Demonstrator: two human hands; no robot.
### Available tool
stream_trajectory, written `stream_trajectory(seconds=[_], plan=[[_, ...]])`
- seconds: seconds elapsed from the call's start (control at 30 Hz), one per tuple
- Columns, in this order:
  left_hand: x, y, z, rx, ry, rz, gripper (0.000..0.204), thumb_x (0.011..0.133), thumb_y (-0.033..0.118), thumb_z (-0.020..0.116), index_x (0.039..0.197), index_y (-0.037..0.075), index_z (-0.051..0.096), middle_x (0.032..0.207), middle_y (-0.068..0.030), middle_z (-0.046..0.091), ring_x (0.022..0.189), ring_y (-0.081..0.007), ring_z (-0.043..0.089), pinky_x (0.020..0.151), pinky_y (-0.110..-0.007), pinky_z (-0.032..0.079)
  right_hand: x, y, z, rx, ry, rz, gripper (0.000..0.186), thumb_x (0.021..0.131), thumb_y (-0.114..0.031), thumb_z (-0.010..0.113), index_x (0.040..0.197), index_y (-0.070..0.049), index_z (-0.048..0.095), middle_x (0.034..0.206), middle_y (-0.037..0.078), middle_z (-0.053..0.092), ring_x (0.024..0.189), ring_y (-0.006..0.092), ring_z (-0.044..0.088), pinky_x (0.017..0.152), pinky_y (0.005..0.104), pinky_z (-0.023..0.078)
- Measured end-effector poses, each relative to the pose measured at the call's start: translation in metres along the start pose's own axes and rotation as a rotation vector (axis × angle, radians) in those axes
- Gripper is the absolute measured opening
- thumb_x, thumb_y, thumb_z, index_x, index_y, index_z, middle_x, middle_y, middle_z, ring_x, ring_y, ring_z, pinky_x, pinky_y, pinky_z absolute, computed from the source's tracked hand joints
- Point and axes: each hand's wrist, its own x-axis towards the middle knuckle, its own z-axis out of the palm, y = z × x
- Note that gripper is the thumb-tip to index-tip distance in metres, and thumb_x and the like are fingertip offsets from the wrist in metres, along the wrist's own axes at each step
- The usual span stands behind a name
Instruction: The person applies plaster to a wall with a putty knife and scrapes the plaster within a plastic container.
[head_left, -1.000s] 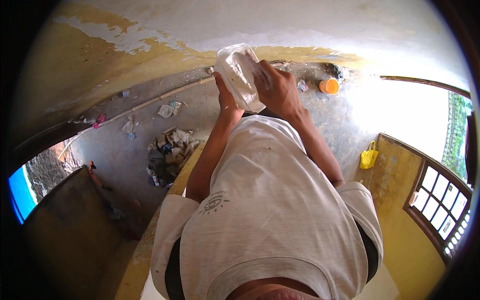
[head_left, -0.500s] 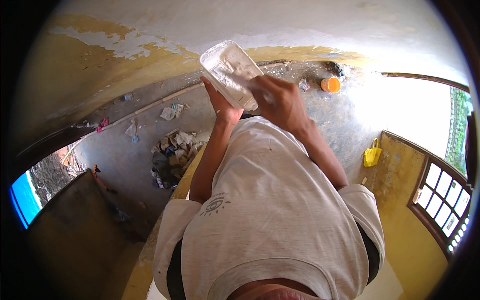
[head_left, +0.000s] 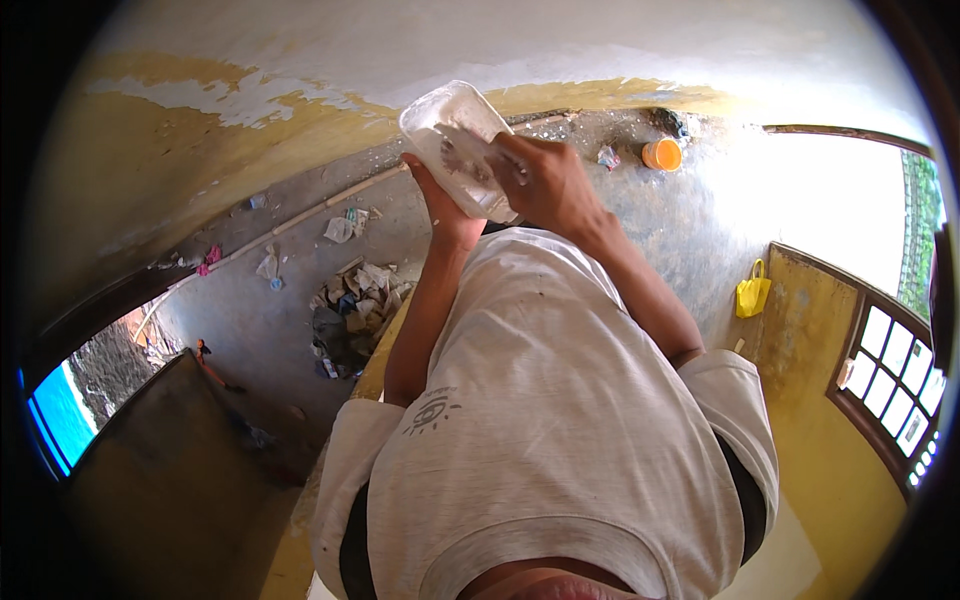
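A white, roughly rectangular plastic tub (head_left: 428,118) is held up before my chest, tilted, its inside smeared with whitish paste. Under its near left side is my left hand (head_left: 450,215), supporting it with the thumb up along the edge. My right hand (head_left: 558,190) is closed at the tub's right rim, its fingers reaching over the opening. What it grips is smeared by motion; a blurred greyish shape shows between the fingers and the inside of the tub.
Peeling yellow and white wall (head_left: 240,95) rises ahead. On the floor lie a rubbish heap (head_left: 350,315), a long pale pole (head_left: 300,215) and an orange bucket (head_left: 662,154). A yellow bag (head_left: 752,292) stands by the low wall at right, near a paned window (head_left: 890,375).
My right hand has shifted slightly left and down over the tub, and the blurred shape it grips shows less. The left hand and the tub stay about where they were.
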Motion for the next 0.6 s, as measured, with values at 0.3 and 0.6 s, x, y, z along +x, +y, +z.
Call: stream_trajectory(seconds=[0.3,0.6], plan=[[-0.003,0.005,0.002,0.026,-0.002,-0.055,0.075,0.097,0.074,0.024,0.144,0.019,0.042,0.134,-0.0033,0.054,0.123,-0.0209,0.054,0.104,-0.041,0.045,-0.003,-0.019,-0.017,0.080,-0.065,0.019,0.017,0.086,-0.005,0.067,0.103,-0.002,0.067,0.078,0.019,0.068,0.062,0.0333,0.065,0.059,0.0408,0.052],[-0.001,-0.006,0.002,0.089,-0.049,0.013,0.078,0.097,0.074,0.025,0.149,0.018,0.037,0.141,-0.0047,0.049,0.131,-0.0228,0.048,0.109,-0.043,0.041,0.000,0.013,-0.008,0.001,-0.049,0.010,0.015,0.086,-0.006,0.068,0.099,-0.001,0.066,0.079,0.020,0.068,0.062,0.0346,0.065,0.059,0.0406,0.052]])
